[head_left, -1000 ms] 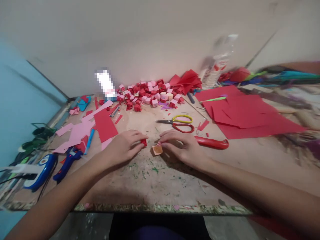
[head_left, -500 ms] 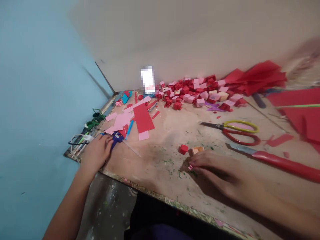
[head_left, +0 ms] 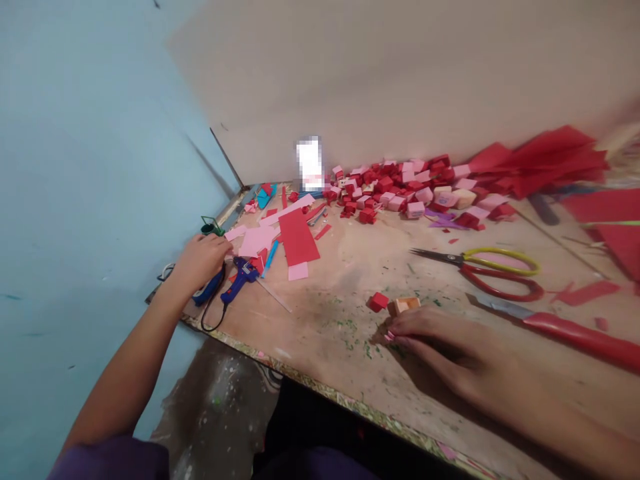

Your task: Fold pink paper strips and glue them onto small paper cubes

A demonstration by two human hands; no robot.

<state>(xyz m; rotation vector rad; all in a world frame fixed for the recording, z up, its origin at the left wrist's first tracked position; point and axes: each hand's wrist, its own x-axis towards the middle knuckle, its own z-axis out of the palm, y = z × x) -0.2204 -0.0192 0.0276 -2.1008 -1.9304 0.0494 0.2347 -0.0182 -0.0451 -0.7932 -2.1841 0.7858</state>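
Observation:
At the left end of the table my left hand (head_left: 200, 263) reaches over the clutter, fingers stretched and slightly bent, with nothing visible in them; its underside is hidden. Just right of it lies a blue glue gun (head_left: 240, 277) with a clear glue stick (head_left: 274, 296) trailing out. A green holder (head_left: 213, 227) stands behind the fingers. My right hand (head_left: 440, 340) rests low over the table, thumb and forefinger pinching a small pink paper piece (head_left: 389, 337). Beside those fingertips sit a red paper-covered cube (head_left: 379, 302) and a small open tan box (head_left: 406, 305), partly covered by the hand.
Red and pink cubes (head_left: 385, 193) lie heaped along the wall. Yellow-and-red-handled scissors (head_left: 480, 267) and a red-handled knife (head_left: 565, 333) lie right of centre. Red paper (head_left: 299, 238), pink paper (head_left: 257, 240) and a blue pen (head_left: 271, 258) are at left. A bright, blurred-out screen (head_left: 310, 163) stands behind.
My left hand has moved off the glue gun, up and away towards the green holder. My right hand keeps its pinch in the same place. The view has shifted slightly left.

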